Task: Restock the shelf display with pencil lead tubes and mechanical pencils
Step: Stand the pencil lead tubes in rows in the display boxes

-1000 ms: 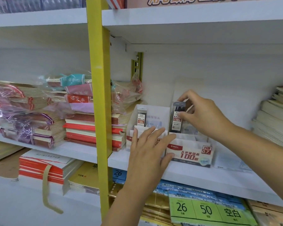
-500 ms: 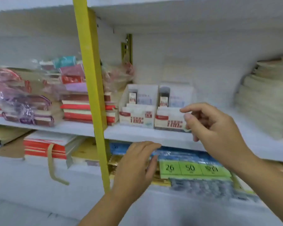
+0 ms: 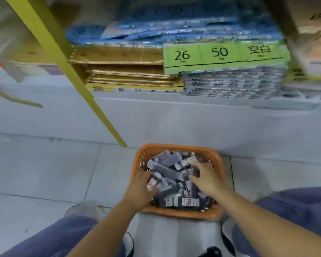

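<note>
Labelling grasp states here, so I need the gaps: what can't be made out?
Head view, motion-blurred throughout.
Whether left hand or right hand grips one of the lead tubes: fingers sit in the pile.
Tube labels' print: too small, blurred.
What lies beneath them in the orange basket: the pile covers its floor.

Around the fingers [image 3: 144, 175] lie smoky grey plastic lead tubes [image 3: 164, 170] with white labels printed in red, in an orange latticed plastic basket [image 3: 174, 147]. Beyond the fingers are pale grey floor tiles [image 3: 44, 164], and up to their left a yellow metal shelf post [image 3: 63, 62]. Farther beyond, a lime-green paper label [image 3: 224, 56] bears black numerals, beneath blue plastic-wrapped packs [image 3: 174, 34] and beside gold card packs [image 3: 126, 71]. Nearer than the fingers, denim-blue cloth trousers [image 3: 54, 238].
</note>
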{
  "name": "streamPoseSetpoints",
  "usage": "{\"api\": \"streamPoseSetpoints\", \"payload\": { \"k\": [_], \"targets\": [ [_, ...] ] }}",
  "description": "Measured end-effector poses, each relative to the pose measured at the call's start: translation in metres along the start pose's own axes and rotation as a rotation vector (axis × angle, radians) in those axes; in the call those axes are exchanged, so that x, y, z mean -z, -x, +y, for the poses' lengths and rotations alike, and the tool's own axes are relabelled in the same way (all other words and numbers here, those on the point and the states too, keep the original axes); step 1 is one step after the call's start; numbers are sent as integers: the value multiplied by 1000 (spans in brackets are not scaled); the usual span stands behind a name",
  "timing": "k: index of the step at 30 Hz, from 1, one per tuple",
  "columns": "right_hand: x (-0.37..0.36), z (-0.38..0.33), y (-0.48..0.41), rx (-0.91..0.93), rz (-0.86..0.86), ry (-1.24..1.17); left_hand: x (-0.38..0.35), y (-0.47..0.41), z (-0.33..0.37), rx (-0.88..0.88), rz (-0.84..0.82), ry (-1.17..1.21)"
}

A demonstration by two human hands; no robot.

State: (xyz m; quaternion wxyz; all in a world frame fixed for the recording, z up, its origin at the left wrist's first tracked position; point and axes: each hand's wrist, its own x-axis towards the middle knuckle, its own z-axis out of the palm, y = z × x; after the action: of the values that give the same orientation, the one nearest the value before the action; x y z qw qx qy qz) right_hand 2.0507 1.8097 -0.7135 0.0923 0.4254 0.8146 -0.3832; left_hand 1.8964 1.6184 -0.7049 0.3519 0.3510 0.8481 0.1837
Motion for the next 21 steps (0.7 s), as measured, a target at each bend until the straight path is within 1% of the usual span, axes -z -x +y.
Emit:
{"api": "streamPoseSetpoints", "payload": {
  "k": [2,4,6,9,11,13,15,18,21],
  "targets": [
    [-14,15,-7,-50,101,99,-18,-12,-5,22,17,-2],
    [-25,24,-9,-111,148,121,-30,-22,-7,71,50,-23],
    [-33,30,-10,-143,178,96,-39,-27,-9,117,82,-18],
    [-39,33,-13,-176,215,-7,-51,-31,-13,188,145,4],
    [-39,36,-16,-166,225,-13,-57,-31,-14,260,213,11],
    [-40,38,-14,-156,216,107,-60,-31,-12,309,269,-5],
    [-42,40,-12,-133,189,208,-62,-30,-12,334,299,33],
    [-46,39,-10,-62,151,186,-65,-27,-16,358,272,97],
    [-48,38,-9,-20,226,171,-67,-26,-18,349,222,83]
  ]
}}
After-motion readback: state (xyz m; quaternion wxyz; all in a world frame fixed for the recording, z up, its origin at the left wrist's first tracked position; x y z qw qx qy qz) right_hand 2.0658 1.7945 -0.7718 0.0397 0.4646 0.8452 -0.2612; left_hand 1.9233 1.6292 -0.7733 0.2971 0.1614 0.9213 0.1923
